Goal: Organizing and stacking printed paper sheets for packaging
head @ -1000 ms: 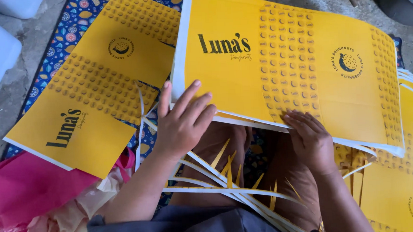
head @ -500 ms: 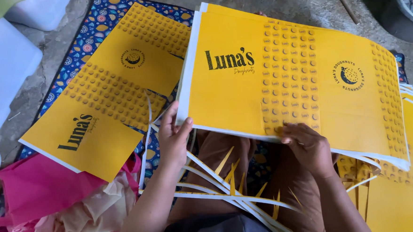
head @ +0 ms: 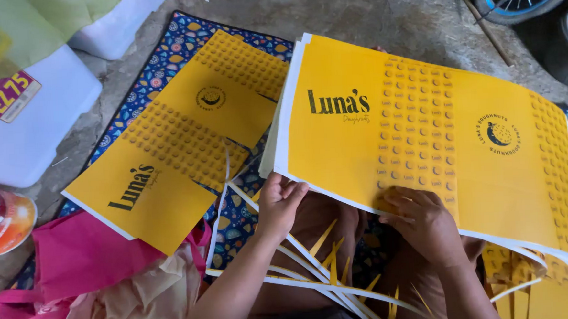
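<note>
- Stack of yellow printed sheets [head: 425, 139]: large, white-edged, lying at a slant across the person's lap and the mat, right of centre; rows of small round marks and a round emblem on the top sheet.
- Left hand [head: 280, 202]: at the near left corner of the stack, fingers curled around the sheet edges, grasping that corner.
- Right hand [head: 423, 223]: palm down on the near edge of the top sheet, fingers spread and pressing flat; not clenched around anything.
- Second yellow sheet [head: 179, 142]: lies flat on the mat to the left of the stack, just beside it, free of both hands.
- Patterned mat [head: 162, 62]: dark blue with coloured leaf shapes, under both the sheet and the stack.
- Paper strips [head: 321, 258]: thin white and yellow offcuts, scattered over the lap below the hands.
- Pink cloth [head: 76, 267]: crumpled, lower left, touching the near corner of the second sheet.
- White plastic box [head: 30, 134]: upper left, on the concrete floor.
- More yellow sheets [head: 563, 287]: at the lower right, partly under the stack.
</note>
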